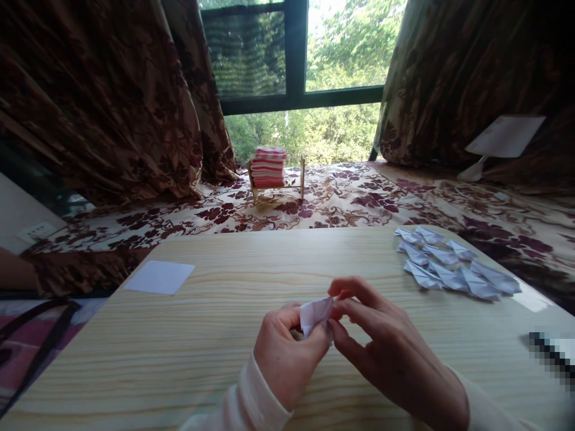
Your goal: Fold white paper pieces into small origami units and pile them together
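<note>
A small piece of folded white paper (315,312) is held just above the table's front middle. My left hand (287,353) is closed on it, with the thumb pressed along its lower side. The fingertips of my right hand (381,335) pinch its right-hand corner, the fingers bent around the edge. Part of the paper is hidden behind the left thumb. To the upper right lie several folded white paper pieces (442,257) in rows. A flat white sheet of paper (160,277) rests at the table's left side.
The wooden table (251,257) ends at a ledge with flowered cloth (341,203). On the ledge stand a small rack (302,176) with folded pink cloths (268,167) and a white lamp (505,136). A pixelated dark-edged object (554,353) lies at the right edge.
</note>
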Motion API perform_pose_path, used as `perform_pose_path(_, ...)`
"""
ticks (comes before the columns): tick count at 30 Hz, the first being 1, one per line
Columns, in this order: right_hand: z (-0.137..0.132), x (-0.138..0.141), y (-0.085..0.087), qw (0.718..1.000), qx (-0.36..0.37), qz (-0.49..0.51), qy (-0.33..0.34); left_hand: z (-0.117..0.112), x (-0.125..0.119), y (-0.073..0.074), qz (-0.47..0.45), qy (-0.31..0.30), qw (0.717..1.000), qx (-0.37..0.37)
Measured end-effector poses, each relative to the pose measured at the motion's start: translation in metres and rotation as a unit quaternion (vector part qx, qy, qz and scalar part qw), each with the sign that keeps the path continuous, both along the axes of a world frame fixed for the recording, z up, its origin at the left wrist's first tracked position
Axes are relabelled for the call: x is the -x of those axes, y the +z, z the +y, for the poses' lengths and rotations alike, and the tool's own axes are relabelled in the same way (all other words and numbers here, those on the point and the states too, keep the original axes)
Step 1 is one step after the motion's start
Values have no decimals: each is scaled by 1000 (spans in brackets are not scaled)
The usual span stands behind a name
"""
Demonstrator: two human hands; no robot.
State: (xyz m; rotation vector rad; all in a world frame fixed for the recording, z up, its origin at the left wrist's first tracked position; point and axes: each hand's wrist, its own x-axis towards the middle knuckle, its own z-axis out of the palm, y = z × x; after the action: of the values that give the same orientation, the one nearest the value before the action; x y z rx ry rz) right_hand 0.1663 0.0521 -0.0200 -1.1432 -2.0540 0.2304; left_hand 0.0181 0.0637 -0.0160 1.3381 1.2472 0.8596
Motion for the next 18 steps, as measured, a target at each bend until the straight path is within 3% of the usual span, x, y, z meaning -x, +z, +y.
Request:
perform_pose_path(6,1,0,-1,999,18,40,-1,-1,0,1,-27,21,999,-2)
perform_pose_path(12,4,-2,-3,981,149,124,-16,1,2,2,-21,75,996,-48)
perform_pose_path(15,5,-1,-3,965,212,155,12,2,2,3,-59,73,995,-20)
perform_pose_path(18,7,-2,-5,957,217,191,27,2,1,3,-107,59,992,22)
